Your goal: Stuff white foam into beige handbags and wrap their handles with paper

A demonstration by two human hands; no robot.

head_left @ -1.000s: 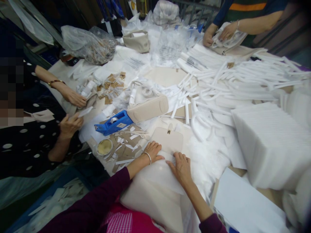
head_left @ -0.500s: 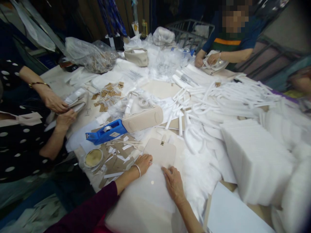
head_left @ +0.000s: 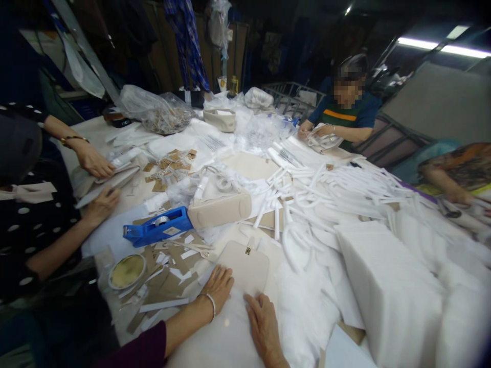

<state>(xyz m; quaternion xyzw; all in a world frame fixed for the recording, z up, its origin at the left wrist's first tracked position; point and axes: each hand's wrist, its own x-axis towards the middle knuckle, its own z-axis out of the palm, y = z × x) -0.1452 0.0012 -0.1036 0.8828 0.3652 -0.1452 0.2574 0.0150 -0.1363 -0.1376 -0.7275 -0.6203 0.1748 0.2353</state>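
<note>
A beige flap piece (head_left: pixel 245 263) with a small gold clasp lies flat in front of me, above a pale sheet (head_left: pixel 215 332). My left hand (head_left: pixel 218 289), with a bracelet at the wrist, rests on the flap's lower left edge, fingers spread and nothing gripped. At the lower right edge, my right hand (head_left: pixel 264 324) touches the pale sheet with fingers apart. Just beyond the flap stands a beige bag (head_left: pixel 220 209), beside a blue tape dispenser (head_left: pixel 159 227).
Left are a round tin (head_left: pixel 128 272), paper scraps and a person in polka dots handling a bag. Tall white foam stack (head_left: pixel 387 286) at right; white foam rods (head_left: pixel 333 189) beyond. Two more people work at the far side and far right.
The view has tilted up, showing more of the background and lowering my hands in the frame. My left hand's fingers look more spread. The person at left has parted their hands somewhat.
</note>
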